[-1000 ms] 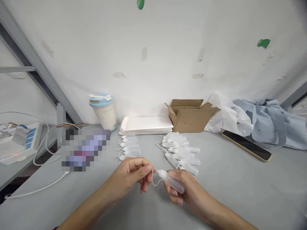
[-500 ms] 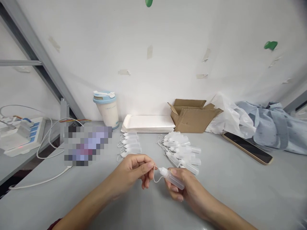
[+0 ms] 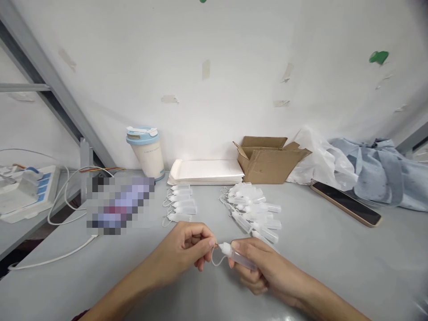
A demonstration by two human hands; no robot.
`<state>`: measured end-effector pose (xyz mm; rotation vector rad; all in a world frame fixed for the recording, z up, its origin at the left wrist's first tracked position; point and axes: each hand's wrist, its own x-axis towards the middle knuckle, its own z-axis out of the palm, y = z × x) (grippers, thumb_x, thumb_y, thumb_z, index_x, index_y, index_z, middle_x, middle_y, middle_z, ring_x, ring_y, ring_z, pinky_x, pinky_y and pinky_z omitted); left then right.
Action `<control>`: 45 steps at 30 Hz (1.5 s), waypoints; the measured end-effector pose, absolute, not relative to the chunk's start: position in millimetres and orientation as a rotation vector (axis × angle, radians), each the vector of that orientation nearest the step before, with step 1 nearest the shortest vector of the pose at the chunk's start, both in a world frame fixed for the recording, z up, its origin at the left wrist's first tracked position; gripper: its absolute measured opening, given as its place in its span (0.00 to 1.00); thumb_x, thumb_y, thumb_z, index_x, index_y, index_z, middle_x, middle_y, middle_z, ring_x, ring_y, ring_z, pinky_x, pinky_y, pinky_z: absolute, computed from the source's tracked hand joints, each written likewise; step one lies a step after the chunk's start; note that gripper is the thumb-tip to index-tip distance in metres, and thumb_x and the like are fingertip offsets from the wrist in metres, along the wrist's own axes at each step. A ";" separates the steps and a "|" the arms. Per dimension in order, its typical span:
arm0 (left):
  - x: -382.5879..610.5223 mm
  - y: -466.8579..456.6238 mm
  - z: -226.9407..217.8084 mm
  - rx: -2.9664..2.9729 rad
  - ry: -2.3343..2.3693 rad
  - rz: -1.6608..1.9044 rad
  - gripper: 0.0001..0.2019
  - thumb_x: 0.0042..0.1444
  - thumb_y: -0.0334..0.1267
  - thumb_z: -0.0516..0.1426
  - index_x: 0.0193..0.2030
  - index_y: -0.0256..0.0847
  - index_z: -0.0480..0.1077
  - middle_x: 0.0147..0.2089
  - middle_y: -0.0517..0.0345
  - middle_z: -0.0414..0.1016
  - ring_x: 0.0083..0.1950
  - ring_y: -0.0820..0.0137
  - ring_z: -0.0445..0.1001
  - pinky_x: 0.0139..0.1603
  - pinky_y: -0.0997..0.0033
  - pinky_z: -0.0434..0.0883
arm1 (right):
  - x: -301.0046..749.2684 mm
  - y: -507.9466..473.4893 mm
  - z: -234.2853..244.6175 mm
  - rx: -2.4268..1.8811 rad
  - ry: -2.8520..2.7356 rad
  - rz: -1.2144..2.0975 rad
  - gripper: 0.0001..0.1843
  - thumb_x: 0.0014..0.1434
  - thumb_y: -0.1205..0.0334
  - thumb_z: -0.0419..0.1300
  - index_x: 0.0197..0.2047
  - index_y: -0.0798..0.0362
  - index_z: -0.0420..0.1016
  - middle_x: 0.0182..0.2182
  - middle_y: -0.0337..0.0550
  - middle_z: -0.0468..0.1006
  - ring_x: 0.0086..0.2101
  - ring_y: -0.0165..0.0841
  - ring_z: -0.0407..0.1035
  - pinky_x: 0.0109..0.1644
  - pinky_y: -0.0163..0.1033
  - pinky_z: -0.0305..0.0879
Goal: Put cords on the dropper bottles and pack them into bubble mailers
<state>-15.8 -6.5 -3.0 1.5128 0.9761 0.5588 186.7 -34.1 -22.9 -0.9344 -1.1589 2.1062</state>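
Observation:
My right hand (image 3: 257, 263) is wrapped around a small translucent squeeze bottle (image 3: 242, 258), its white cone nozzle tilted up toward the left. From the bottle's neck a thin white strap (image 3: 217, 264) loops over to my left hand (image 3: 195, 247). My left thumb and forefinger pinch the tethered cap at the strap's end, and the fingers mostly hide it. A fine thin pin shows between those fingertips and the nozzle tip. Behind my right hand lies a loose pile of similar bottles (image 3: 250, 205). Beyond my left hand several more bottles (image 3: 182, 203) lie in a neat row.
White padded envelopes (image 3: 209, 169) are stacked against the wall beside an open cardboard box (image 3: 277, 165). A lidded cup (image 3: 149, 156) stands left. To the right are a plastic bag (image 3: 321, 160), a phone (image 3: 347, 205) and blue-grey cloth (image 3: 381, 178). Cables and a power strip (image 3: 36, 191) lie left.
The bottle and both hands sit slightly lower in view. My right fingers have curled further around the bottle, and the gap between nozzle and left fingertips looks smaller.

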 end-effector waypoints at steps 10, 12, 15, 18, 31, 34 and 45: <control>-15.6 -8.5 -6.3 1.530 0.934 0.509 0.11 0.57 0.39 0.53 0.27 0.37 0.68 0.25 0.63 0.70 0.23 0.78 0.67 0.27 0.78 0.64 | 189.1 -33.0 -27.7 -0.908 -1.067 2.243 0.18 0.63 0.51 0.49 0.31 0.56 0.68 0.11 0.24 0.46 0.13 0.19 0.37 0.16 0.28 0.37; -15.7 -6.6 -7.5 1.525 0.937 0.514 0.11 0.57 0.40 0.53 0.27 0.37 0.69 0.25 0.62 0.71 0.24 0.77 0.67 0.27 0.77 0.64 | 188.8 -32.5 -27.8 -0.897 -1.066 2.240 0.19 0.63 0.50 0.48 0.31 0.56 0.68 0.11 0.24 0.46 0.13 0.19 0.37 0.16 0.28 0.37; -16.7 -2.3 -8.8 1.521 0.941 0.548 0.13 0.57 0.43 0.54 0.27 0.36 0.71 0.25 0.62 0.71 0.23 0.77 0.66 0.25 0.78 0.63 | 188.7 -32.1 -27.5 -0.863 -1.048 2.221 0.19 0.63 0.50 0.48 0.30 0.56 0.68 0.11 0.24 0.45 0.13 0.20 0.36 0.16 0.29 0.36; -17.7 0.9 -7.9 1.507 0.984 0.601 0.16 0.58 0.45 0.52 0.28 0.35 0.73 0.23 0.62 0.69 0.20 0.79 0.64 0.24 0.78 0.62 | 189.3 -31.9 -27.3 -0.855 -1.034 2.185 0.19 0.63 0.51 0.49 0.29 0.56 0.67 0.11 0.25 0.44 0.14 0.20 0.35 0.17 0.29 0.35; -13.1 -6.5 -0.8 1.530 1.043 0.513 0.11 0.55 0.41 0.54 0.28 0.36 0.70 0.22 0.64 0.67 0.22 0.79 0.61 0.23 0.79 0.60 | 186.8 -31.4 -32.4 -0.872 -1.084 2.164 0.19 0.63 0.52 0.49 0.28 0.57 0.68 0.11 0.25 0.47 0.13 0.20 0.36 0.16 0.29 0.35; -13.7 -9.3 -2.5 1.601 1.074 0.483 0.10 0.55 0.40 0.53 0.27 0.37 0.69 0.22 0.64 0.67 0.23 0.78 0.61 0.22 0.80 0.59 | 187.8 -32.0 -34.4 -0.902 -1.105 2.160 0.20 0.62 0.51 0.50 0.28 0.57 0.68 0.10 0.25 0.47 0.13 0.20 0.37 0.16 0.29 0.34; -34.9 0.2 13.0 1.803 1.060 0.108 0.11 0.55 0.40 0.52 0.28 0.39 0.70 0.25 0.61 0.69 0.26 0.74 0.65 0.24 0.78 0.60 | 186.0 -35.3 -28.3 -1.145 -2.120 1.027 0.15 0.63 0.52 0.47 0.36 0.55 0.66 0.22 0.35 0.62 0.23 0.27 0.56 0.26 0.33 0.54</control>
